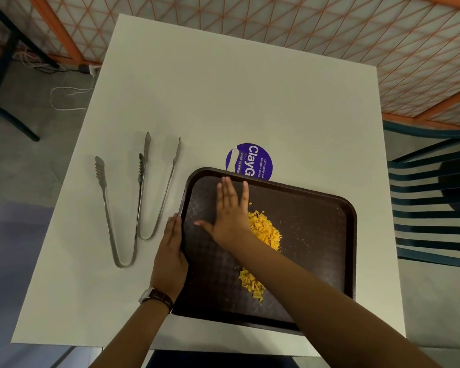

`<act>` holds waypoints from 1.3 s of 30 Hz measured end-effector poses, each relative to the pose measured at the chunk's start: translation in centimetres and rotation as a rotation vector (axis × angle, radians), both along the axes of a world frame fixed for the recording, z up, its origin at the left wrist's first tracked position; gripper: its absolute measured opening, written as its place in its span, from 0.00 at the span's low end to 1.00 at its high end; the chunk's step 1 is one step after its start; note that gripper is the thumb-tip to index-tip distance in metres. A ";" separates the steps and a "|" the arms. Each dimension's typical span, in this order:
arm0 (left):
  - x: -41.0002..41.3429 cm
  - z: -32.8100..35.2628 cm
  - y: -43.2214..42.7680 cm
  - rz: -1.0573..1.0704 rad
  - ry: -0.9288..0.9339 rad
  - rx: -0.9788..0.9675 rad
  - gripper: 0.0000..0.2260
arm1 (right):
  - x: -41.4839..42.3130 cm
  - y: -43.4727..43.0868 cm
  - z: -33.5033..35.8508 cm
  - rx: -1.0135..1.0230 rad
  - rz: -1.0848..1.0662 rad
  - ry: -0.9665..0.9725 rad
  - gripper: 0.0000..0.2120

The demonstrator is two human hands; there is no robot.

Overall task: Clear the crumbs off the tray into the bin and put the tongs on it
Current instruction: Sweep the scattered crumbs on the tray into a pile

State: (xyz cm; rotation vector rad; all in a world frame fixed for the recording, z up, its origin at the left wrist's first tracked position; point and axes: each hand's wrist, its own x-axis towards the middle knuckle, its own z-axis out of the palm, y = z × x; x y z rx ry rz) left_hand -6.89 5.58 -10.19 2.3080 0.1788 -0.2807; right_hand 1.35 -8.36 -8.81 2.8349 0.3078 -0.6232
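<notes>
Near the bench's front edge, the left hand (170, 251) gripped a dark brown tray (316, 221) while the right hand (230, 211) lay flat and open against orange crumbs (266, 229); two steel tongs (122, 205) lay left.

A tray (316, 235) is set on the near right part of a table (223, 102), partly over a sticker (250, 159) behind it. Crumbs (266, 229) are heaped in the tray's middle, just right of the right hand (230, 208). The left hand (170, 256) is placed against the tray's left rim. Two tongs (122, 208) are laid left of the tray.
</notes>
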 end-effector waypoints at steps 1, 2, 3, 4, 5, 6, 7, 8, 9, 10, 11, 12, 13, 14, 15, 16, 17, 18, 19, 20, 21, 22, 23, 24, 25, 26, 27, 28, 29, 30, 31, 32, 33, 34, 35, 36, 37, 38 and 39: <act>0.0 0.1 -0.2 -0.001 0.005 0.005 0.27 | -0.3 -0.5 0.0 -0.015 -0.035 0.006 0.49; 0.0 0.1 -0.4 0.006 0.008 0.010 0.26 | -0.6 -1.1 0.1 -0.031 -0.068 0.010 0.49; -0.1 0.2 -0.6 0.016 0.007 0.015 0.26 | -0.9 -1.7 0.1 -0.045 -0.097 0.013 0.49; -0.2 0.2 -0.8 0.027 0.008 0.018 0.26 | -1.2 -2.3 0.2 -0.055 -0.125 0.014 0.49; -0.3 0.2 -1.0 0.037 0.009 0.020 0.26 | -1.4 -3.0 0.3 -0.064 -0.150 0.017 0.49; -0.5 0.1 -1.1 0.048 0.010 0.022 0.27 | -1.7 -3.6 0.3 -0.070 -0.170 0.022 0.49; -0.6 0.1 -1.3 0.057 0.008 0.023 0.27 | -2.0 -4.1 0.5 -0.074 -0.187 0.033 0.49; -0.7 0.0 -1.3 0.065 0.006 0.026 0.26 | -2.3 -4.4 0.7 -0.082 -0.196 0.054 0.49; -0.8 -0.1 -1.3 0.067 0.002 0.029 0.26 | -2.5 -4.6 1.0 -0.091 -0.199 0.080 0.49; -0.9 -0.2 -1.3 0.068 -0.001 0.031 0.26 | -2.7 -4.6 1.4 -0.093 -0.201 0.103 0.50; -0.9 -0.2 -1.3 0.068 -0.004 0.032 0.25 | -2.8 -4.7 1.9 -0.073 -0.211 0.120 0.49; -1.0 -0.3 -1.3 0.068 -0.007 0.031 0.26 | -2.7 -5.0 2.5 -0.010 -0.235 0.126 0.48; -1.0 -0.3 -1.2 0.070 -0.011 0.022 0.26 | -2.5 -5.6 3.0 0.105 -0.275 0.118 0.46; -1.1 -0.3 -1.2 0.070 -0.017 0.009 0.26 | -2.4 -6.6 3.5 0.271 -0.330 0.097 0.43; -1.1 -0.2 -1.1 0.069 -0.024 -0.005 0.27 | -2.3 -7.9 3.8 0.463 -0.391 0.070 0.37; -1.1 -0.2 -1.1 0.068 -0.026 -0.012 0.27 | -2.4 -9.4 3.8 0.649 -0.440 0.040 0.32; -1.2 -0.1 -1.1 0.069 -0.025 -0.012 0.27 | -2.6 -10.9 3.6 0.800 -0.462 0.016 0.27; -1.1 0.0 -1.1 0.069 -0.024 -0.005 0.27 | -2.7 -12.4 3.3 0.898 -0.454 0.013 0.24; -1.1 0.0 -1.2 0.066 -0.023 0.004 0.27 | -2.8 -13.7 2.6 0.948 -0.432 0.032 0.23; -1.1 0.0 -1.2 0.063 -0.023 0.012 0.27 | -2.7 -14.7 1.8 0.966 -0.409 0.056 0.22; -1.0 0.0 -1.3 0.060 -0.027 0.019 0.27 | -2.4 -15.4 1.1 0.964 -0.388 0.075 0.23; -1.0 -0.1 -1.3 0.062 -0.030 0.026 0.27 | -2.1 -15.7 0.4 0.957 -0.363 0.085 0.24; -1.0 -0.1 -1.2 0.070 -0.032 0.029 0.28 | -1.8 -15.7 0.0 0.944 -0.333 0.085 0.25; -1.1 -0.2 -1.2 0.080 -0.034 0.033 0.28 | -1.5 -15.6 -0.4 0.930 -0.295 0.081 0.26; -1.1 -0.2 -1.2 0.085 -0.036 0.035 0.28 | -1.3 -15.2 -0.6 0.919 -0.256 0.076 0.26; -1.2 -0.2 -1.3 0.086 -0.037 0.038 0.28 | -1.3 -14.8 -0.9 0.915 -0.219 0.075 0.27; -1.2 -0.2 -1.3 0.084 -0.041 0.042 0.28 | -1.2 -14.4 -1.1 0.914 -0.188 0.078 0.28; -1.2 -0.2 -1.3 0.082 -0.044 0.045 0.28 | -1.1 -14.0 -1.2 0.921 -0.163 0.082 0.28; -1.2 -0.2 -1.3 0.083 -0.043 0.049 0.28 | -1.1 -13.7 -1.4 0.932 -0.148 0.088 0.28; -1.3 -0.2 -1.3 0.084 -0.040 0.052 0.28 | -1.0 -13.6 -1.5 0.942 -0.140 0.089 0.29; -1.3 -0.2 -1.3 0.087 -0.037 0.055 0.28 | -0.9 -13.5 -1.6 0.945 -0.134 0.085 0.29; -1.3 -0.2 -1.3 0.089 -0.035 0.056 0.28 | -0.8 -13.5 -1.7 0.943 -0.127 0.078 0.30; -1.3 -0.2 -1.3 0.091 -0.032 0.057 0.28 | -0.7 -13.5 -1.9 0.941 -0.121 0.073 0.30; -1.3 -0.3 -1.3 0.093 -0.032 0.060 0.28 | -0.6 -13.5 -2.0 0.943 -0.120 0.071 0.30; -1.3 -0.4 -1.3 0.095 -0.032 0.064 0.28 | -0.6 -13.5 -2.0 0.955 -0.129 0.071 0.30; -1.3 -0.4 -1.3 0.100 -0.033 0.067 0.28 | -0.7 -13.4 -1.9 0.982 -0.148 0.076 0.30; -1.3 -0.5 -1.3 0.108 -0.031 0.067 0.28 | -0.9 -13.4 -1.8 1.018 -0.162 0.092 0.29; -1.3 -0.5 -1.3 0.116 -0.028 0.067 0.28 | -1.4 -13.3 -1.6 1.053 -0.157 0.117 0.29; -1.3 -0.5 -1.4 0.120 -0.026 0.067 0.28 | -2.1 -13.2 -1.5 1.081 -0.135 0.148 0.28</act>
